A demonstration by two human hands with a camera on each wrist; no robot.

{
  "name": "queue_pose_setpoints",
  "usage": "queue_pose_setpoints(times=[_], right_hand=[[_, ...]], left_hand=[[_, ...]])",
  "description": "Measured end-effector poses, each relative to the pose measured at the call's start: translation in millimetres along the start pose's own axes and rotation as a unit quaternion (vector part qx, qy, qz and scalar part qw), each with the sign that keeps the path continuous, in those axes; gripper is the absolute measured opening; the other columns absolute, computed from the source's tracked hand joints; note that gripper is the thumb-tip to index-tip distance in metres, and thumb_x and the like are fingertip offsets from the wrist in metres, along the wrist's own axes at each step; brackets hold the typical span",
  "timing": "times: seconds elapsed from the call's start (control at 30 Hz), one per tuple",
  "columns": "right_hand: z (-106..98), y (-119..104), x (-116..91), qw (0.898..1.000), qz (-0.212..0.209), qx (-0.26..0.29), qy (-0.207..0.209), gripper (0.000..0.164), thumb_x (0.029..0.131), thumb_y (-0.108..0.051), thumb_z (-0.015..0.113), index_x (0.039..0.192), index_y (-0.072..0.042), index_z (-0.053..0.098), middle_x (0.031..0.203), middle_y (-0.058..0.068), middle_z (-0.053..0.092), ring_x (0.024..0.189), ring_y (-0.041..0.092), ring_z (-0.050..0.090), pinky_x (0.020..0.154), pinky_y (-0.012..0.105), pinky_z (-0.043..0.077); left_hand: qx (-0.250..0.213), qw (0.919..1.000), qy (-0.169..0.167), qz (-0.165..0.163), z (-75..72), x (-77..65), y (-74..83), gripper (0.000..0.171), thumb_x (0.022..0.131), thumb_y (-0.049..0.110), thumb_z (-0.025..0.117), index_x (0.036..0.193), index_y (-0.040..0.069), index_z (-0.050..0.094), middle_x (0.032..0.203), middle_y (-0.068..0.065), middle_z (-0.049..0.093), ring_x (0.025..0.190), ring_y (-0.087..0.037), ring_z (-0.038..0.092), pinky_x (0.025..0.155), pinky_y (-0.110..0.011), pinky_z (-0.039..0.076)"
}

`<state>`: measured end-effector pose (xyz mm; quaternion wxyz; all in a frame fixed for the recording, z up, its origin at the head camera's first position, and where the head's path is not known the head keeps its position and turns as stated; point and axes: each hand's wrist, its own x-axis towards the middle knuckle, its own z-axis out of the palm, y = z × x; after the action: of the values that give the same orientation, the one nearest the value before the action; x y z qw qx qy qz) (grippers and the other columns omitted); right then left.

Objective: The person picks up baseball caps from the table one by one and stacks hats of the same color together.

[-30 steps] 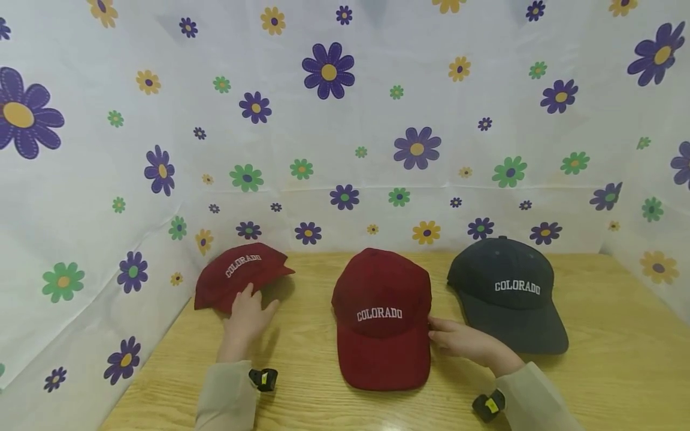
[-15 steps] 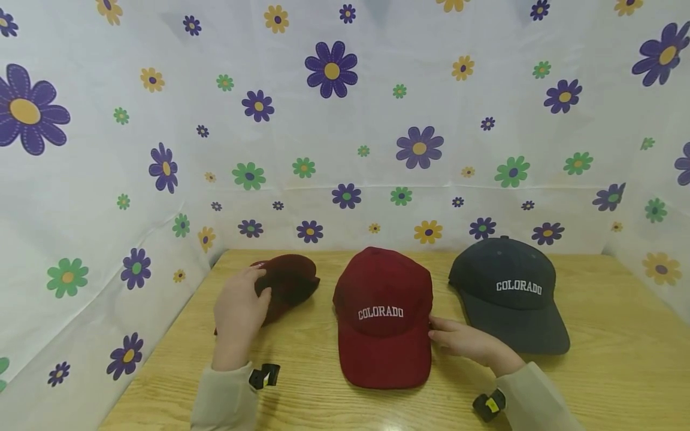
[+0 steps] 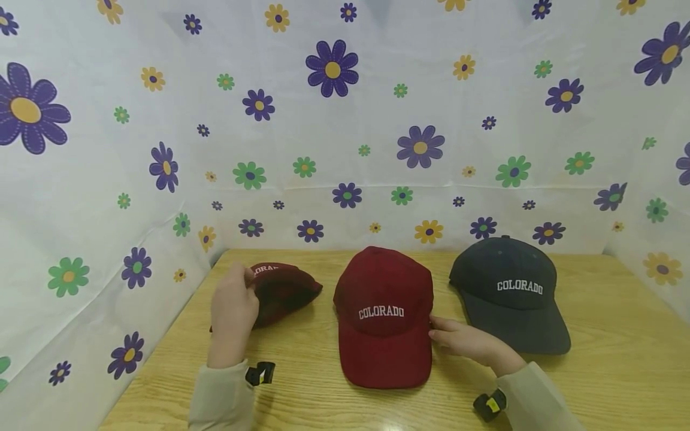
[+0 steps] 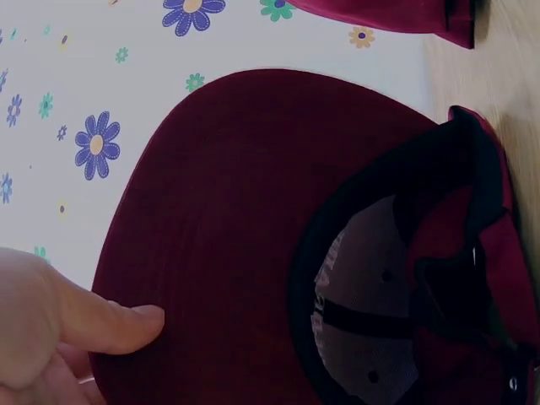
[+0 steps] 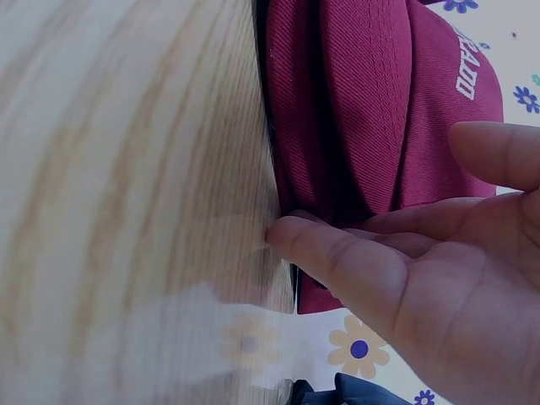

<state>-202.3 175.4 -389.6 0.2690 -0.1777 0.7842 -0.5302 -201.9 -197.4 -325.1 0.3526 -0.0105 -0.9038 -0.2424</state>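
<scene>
My left hand (image 3: 233,311) pinches the brim of a dark red cap (image 3: 288,293) at the left of the table. That cap is tilted so its dark underside shows, with part of its white lettering above. In the left wrist view, the thumb (image 4: 126,327) lies on the underside of the brim (image 4: 219,186), and the cap's inside is visible. A second red cap (image 3: 385,353), marked COLORADO, sits in the middle with its brim toward me. My right hand (image 3: 474,344) touches its right side; in the right wrist view, the fingers (image 5: 337,257) are extended low against the fabric.
A dark navy cap (image 3: 520,317), also marked COLORADO, rests behind and right of my right hand. The wooden table (image 3: 302,389) meets a white flowered cloth (image 3: 372,120) at the back and sides. Small black devices (image 3: 261,373) sit at both wrists.
My left hand has moved from the left red cap's front to its brim, and the cap has tipped and shifted right, its underside now showing. The right hand stays in place.
</scene>
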Motion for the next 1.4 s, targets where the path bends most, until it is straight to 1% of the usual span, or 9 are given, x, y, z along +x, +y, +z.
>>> queue_pose_setpoints(times=[0.2, 0.33, 0.43, 0.6, 0.77, 0.93, 1.03, 1.17, 1.4], right_hand=[[0.6, 1.3, 0.4, 1.000, -0.002, 0.002, 0.001, 0.056, 0.095, -0.015, 0.037, 0.134, 0.015, 0.009, 0.138, 0.033, 0.011, 0.124, 0.044, 0.018, 0.092, 0.052, 0.031], [0.8, 3.7, 1.4, 1.000, -0.005, 0.008, -0.003, 0.056, 0.095, -0.015, 0.036, 0.134, 0.015, 0.009, 0.138, 0.033, 0.011, 0.124, 0.044, 0.018, 0.092, 0.052, 0.031], [1.0, 4.2, 1.9, 1.000, -0.004, 0.009, -0.004, 0.056, 0.095, -0.015, 0.037, 0.134, 0.015, 0.008, 0.138, 0.033, 0.011, 0.124, 0.044, 0.017, 0.092, 0.052, 0.030], [0.8, 1.6, 2.3, 1.000, 0.003, -0.001, 0.004, 0.055, 0.095, -0.013, 0.037, 0.134, 0.014, 0.010, 0.139, 0.032, 0.012, 0.125, 0.043, 0.018, 0.092, 0.052, 0.031], [0.2, -0.7, 0.5, 1.000, 0.009, -0.007, 0.018, 0.054, 0.095, -0.012, 0.037, 0.134, 0.015, 0.011, 0.138, 0.032, 0.012, 0.125, 0.042, 0.018, 0.092, 0.051, 0.032], [-0.3, -2.0, -1.5, 1.000, 0.008, -0.015, 0.025, 0.053, 0.095, -0.013, 0.037, 0.133, 0.016, 0.013, 0.138, 0.032, 0.014, 0.124, 0.042, 0.021, 0.091, 0.050, 0.033], [-0.6, -1.9, -2.0, 1.000, 0.004, -0.018, 0.022, 0.054, 0.095, -0.013, 0.037, 0.133, 0.016, 0.013, 0.138, 0.032, 0.014, 0.124, 0.042, 0.021, 0.091, 0.050, 0.033], [-0.2, -0.5, -2.1, 1.000, 0.000, -0.018, 0.021, 0.054, 0.095, -0.014, 0.036, 0.133, 0.016, 0.012, 0.137, 0.033, 0.014, 0.124, 0.042, 0.020, 0.092, 0.050, 0.033], [3.3, 1.8, -2.9, 0.999, 0.002, -0.023, 0.032, 0.053, 0.094, -0.013, 0.037, 0.133, 0.016, 0.014, 0.136, 0.034, 0.014, 0.124, 0.042, 0.021, 0.091, 0.050, 0.033]], left_hand=[[0.057, 0.9965, -0.058, 0.015, -2.0, -0.7, -1.9, 0.022, 0.078, -0.010, 0.050, 0.096, -0.005, 0.063, 0.088, -0.023, 0.060, 0.082, -0.041, 0.055, 0.070, -0.049, 0.043], [0.059, 0.9956, -0.073, 0.007, -4.8, -1.5, 0.7, 0.024, 0.081, -0.009, 0.049, 0.095, 0.000, 0.065, 0.091, -0.019, 0.063, 0.083, -0.037, 0.058, 0.069, -0.048, 0.045], [0.030, 0.9985, -0.045, 0.006, -8.2, -2.1, 5.9, 0.023, 0.081, -0.010, 0.050, 0.096, -0.001, 0.065, 0.093, -0.020, 0.063, 0.085, -0.036, 0.058, 0.073, -0.047, 0.044], [-0.025, 0.9974, 0.045, 0.051, -15.3, -4.6, 21.1, 0.022, 0.082, -0.012, 0.049, 0.095, -0.003, 0.063, 0.092, -0.020, 0.063, 0.086, -0.034, 0.058, 0.075, -0.046, 0.045], [-0.079, 0.9816, 0.139, 0.103, -32.4, -10.3, 50.2, 0.021, 0.082, -0.013, 0.048, 0.093, -0.004, 0.064, 0.089, -0.018, 0.063, 0.083, -0.031, 0.058, 0.073, -0.043, 0.046], [-0.130, 0.9491, 0.244, 0.151, -48.6, -18.8, 80.2, 0.019, 0.079, -0.014, 0.054, 0.089, -0.003, 0.065, 0.081, -0.016, 0.063, 0.073, -0.027, 0.057, 0.071, -0.025, 0.044], [-0.162, 0.9291, 0.286, 0.169, -53.6, -22.9, 95.7, 0.018, 0.077, -0.014, 0.056, 0.087, -0.003, 0.065, 0.078, -0.016, 0.062, 0.071, -0.025, 0.057, 0.070, -0.017, 0.041], [-0.202, 0.9144, 0.300, 0.182, -55.2, -26.4, 113.4, 0.012, 0.079, -0.011, 0.056, 0.086, -0.005, 0.064, 0.078, -0.016, 0.062, 0.070, -0.023, 0.058, 0.070, -0.018, 0.043], [-0.230, 0.9158, 0.246, 0.218, -34.0, -26.8, 130.5, 0.015, 0.081, -0.009, 0.055, 0.090, -0.002, 0.064, 0.081, -0.012, 0.063, 0.071, -0.020, 0.059, 0.067, -0.025, 0.047]])
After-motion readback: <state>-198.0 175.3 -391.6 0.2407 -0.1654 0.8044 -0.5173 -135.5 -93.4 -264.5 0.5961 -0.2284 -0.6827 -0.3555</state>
